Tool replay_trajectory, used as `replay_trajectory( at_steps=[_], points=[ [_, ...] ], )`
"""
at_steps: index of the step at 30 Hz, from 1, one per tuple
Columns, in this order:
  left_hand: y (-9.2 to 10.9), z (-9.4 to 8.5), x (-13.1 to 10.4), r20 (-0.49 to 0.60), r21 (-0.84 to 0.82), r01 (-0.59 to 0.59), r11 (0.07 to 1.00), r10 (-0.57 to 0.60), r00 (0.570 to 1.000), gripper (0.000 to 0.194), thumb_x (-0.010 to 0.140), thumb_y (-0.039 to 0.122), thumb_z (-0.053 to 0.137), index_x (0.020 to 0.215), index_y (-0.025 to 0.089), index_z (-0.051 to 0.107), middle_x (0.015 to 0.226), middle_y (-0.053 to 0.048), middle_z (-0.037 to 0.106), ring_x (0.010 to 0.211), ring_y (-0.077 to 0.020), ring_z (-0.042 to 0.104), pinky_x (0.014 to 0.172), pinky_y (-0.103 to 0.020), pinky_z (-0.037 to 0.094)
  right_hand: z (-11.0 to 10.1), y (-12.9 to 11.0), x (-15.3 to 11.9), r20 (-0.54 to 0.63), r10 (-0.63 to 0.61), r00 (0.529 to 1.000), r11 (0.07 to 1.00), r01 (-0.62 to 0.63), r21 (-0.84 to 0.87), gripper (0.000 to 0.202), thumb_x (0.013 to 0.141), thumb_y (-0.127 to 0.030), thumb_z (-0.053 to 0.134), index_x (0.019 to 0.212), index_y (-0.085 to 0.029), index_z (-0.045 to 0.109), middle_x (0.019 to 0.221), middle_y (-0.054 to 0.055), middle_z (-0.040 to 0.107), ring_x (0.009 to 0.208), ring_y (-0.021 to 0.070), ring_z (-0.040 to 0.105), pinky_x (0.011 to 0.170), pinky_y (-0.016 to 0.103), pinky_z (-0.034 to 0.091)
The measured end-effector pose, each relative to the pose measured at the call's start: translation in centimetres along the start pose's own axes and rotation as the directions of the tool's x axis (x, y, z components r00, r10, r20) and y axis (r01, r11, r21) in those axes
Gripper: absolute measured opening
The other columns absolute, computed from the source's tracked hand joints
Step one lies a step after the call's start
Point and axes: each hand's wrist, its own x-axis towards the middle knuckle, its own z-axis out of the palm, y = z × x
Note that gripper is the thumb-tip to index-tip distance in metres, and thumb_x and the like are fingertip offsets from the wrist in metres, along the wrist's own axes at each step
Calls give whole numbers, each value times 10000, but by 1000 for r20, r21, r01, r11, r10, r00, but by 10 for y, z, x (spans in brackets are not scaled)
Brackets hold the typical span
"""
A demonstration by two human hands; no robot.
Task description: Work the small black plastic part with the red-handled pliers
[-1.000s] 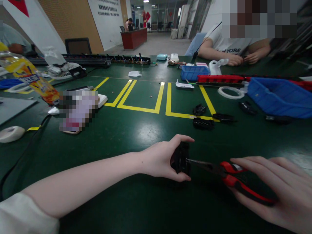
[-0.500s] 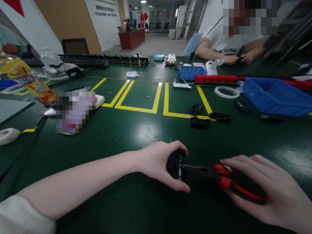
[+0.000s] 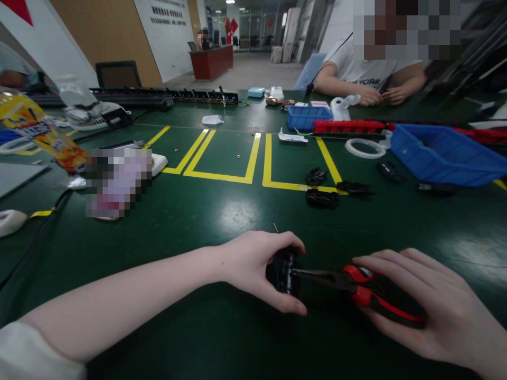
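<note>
My left hand (image 3: 257, 269) is closed around a black plastic part (image 3: 291, 272), thumb along its near end and fingers over its far end. My right hand (image 3: 423, 295) grips red-and-black needle-nose pliers (image 3: 362, 295) by the handles. The pliers' long jaws point left and their tips meet the right side of the black part; what the tips pinch is too small to tell. Just beyond my left hand a thin metal pin (image 3: 275, 227) shows. Several similar black parts, one of them here (image 3: 322, 198), lie farther off on the green table (image 3: 190, 227).
A large blue bin (image 3: 447, 155) stands at the right, with a smaller blue basket (image 3: 309, 117) behind. A tape ring (image 3: 365, 148) and a red strip (image 3: 348, 126) lie nearby. To the left are a blurred phone-like object (image 3: 119, 184) and a yellow-labelled bottle (image 3: 43, 132). A co-worker (image 3: 368, 79) sits opposite.
The view has shifted slightly, so the table things sit a little farther left. Both hands keep their hold, and the pliers' tips stay at the black part.
</note>
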Motion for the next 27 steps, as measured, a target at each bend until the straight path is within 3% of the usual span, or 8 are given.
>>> replay_trajectory(
  at_steps=[4,16,23,27],
  points=[
    [-2,0,0,10,9,-5,1000,5,1000,692,705,507,826,1236,185,522,807,15,593,644,-139,544,545,-224,384,-1,-3,0,6,48,999,999,-47,-8,389,853,-383,579,1231,-292,570,1034,64,702,823,271,664,709,451,513],
    [0,-1,1,51,-60,57,997,-54,997,711,698,532,826,1237,177,529,778,25,602,620,-136,552,525,-217,385,-1,-4,2,-4,35,999,998,-35,-50,415,835,-366,591,1244,-292,584,1046,72,702,838,278,664,709,449,515],
    [2,0,3,21,4,44,999,-44,999,728,697,601,807,1230,183,544,899,-16,650,719,-165,588,568,-227,377,-1,-5,6,8,23,1000,998,-23,-61,441,830,-365,612,1262,-286,577,1070,79,699,878,291,665,728,465,526],
    [1,0,3,24,-4,35,999,-35,999,698,706,548,820,1232,184,542,901,-9,650,721,-162,598,563,-221,379,0,-6,6,0,25,1000,998,-25,-51,444,829,-349,619,1267,-283,580,1073,77,703,884,290,669,730,466,530]
  ],
)
